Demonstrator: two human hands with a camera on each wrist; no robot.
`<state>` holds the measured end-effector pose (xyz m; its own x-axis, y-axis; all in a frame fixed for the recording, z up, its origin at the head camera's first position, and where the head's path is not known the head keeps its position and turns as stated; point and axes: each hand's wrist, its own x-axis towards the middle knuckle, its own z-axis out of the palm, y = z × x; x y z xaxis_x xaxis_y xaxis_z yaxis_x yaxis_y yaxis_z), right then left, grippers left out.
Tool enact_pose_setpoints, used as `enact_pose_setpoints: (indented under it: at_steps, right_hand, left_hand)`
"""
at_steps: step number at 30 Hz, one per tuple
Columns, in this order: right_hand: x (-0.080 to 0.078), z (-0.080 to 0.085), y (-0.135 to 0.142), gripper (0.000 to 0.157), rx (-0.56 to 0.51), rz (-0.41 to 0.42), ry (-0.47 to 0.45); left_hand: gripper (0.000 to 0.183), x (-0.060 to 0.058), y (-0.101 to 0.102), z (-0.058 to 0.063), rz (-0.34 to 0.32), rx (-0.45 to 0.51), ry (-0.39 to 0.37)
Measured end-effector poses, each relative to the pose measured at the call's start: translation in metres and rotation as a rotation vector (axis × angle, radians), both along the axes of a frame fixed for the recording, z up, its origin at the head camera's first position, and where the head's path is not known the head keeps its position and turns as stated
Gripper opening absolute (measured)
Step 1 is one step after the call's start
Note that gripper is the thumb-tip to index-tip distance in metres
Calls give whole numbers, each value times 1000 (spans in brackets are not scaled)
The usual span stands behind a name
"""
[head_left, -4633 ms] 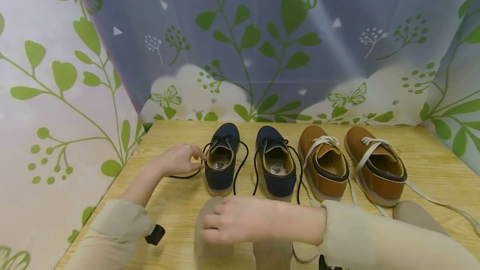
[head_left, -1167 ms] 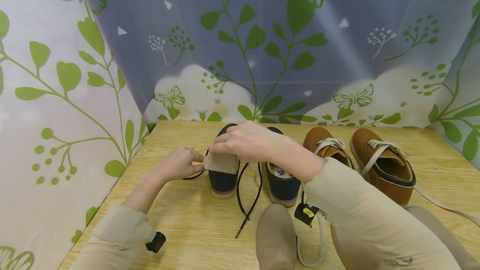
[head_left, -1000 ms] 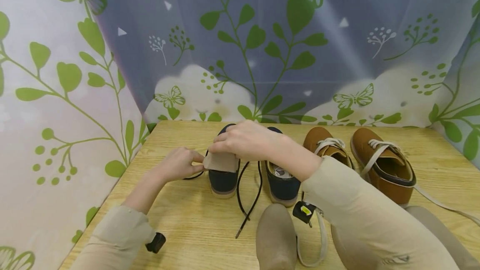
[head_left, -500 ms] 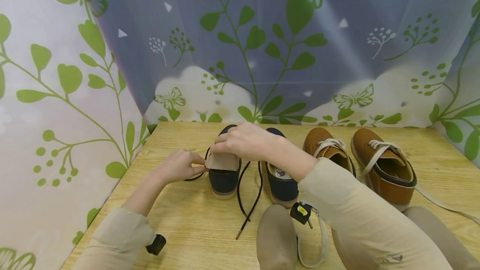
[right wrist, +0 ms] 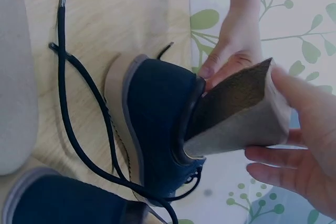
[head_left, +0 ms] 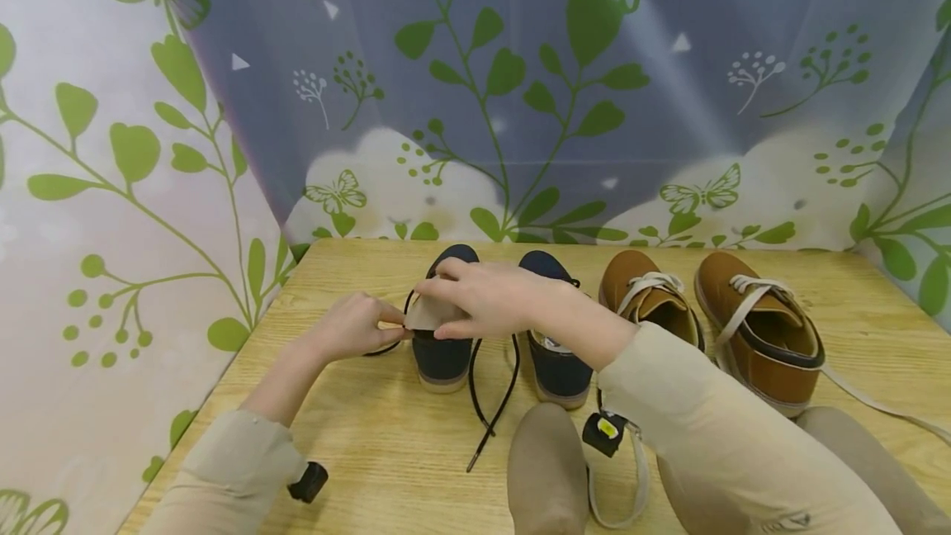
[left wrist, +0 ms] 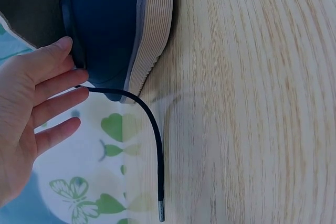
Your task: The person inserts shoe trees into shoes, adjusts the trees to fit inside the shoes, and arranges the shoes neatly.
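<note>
The left navy shoe stands toe away from me on the wooden table, and a hollow beige shoe insert is partly inside its opening. My left hand pinches the shoe's collar on the left side, thumb and index finger at the rim in the left wrist view. A dark lace hangs below those fingers. My right hand reaches over the insert, fingers nearly straight against it and the thumb spread apart near the heel. In the right wrist view, the insert's raised end lies between thumb and fingers.
The second navy shoe stands just right, partly under my right forearm. Two brown shoes with cream laces stand further right, one brown shoe outermost. Another beige insert lies in front, with more under my right sleeve. Loose black laces trail between the navy shoes.
Several seconds ago the right hand was low over an insert at the front; it then brought it to the left navy shoe. Now its thumb has swung out into sight. The left hand stays put.
</note>
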<state>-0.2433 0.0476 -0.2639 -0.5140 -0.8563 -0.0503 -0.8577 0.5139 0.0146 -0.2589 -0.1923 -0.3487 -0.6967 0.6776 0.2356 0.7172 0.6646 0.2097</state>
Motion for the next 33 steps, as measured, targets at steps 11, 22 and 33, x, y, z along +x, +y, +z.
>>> enact_pose_setpoints:
  at_steps: [11, 22, 33]
  right_hand:
    - [0, -1, -10, 59, -75, -141, -81]
    - [-3, -7, -14, 60, -75, -169, -47]
    - [-6, -17, -15, 58, -115, -183, -51]
  left_hand:
    - [11, 2, -1, 0, 8, 1, 14]
    - [22, 5, 1, 3, 62, -45, -35]
    - [12, 2, -1, -6, -37, -62, 239]
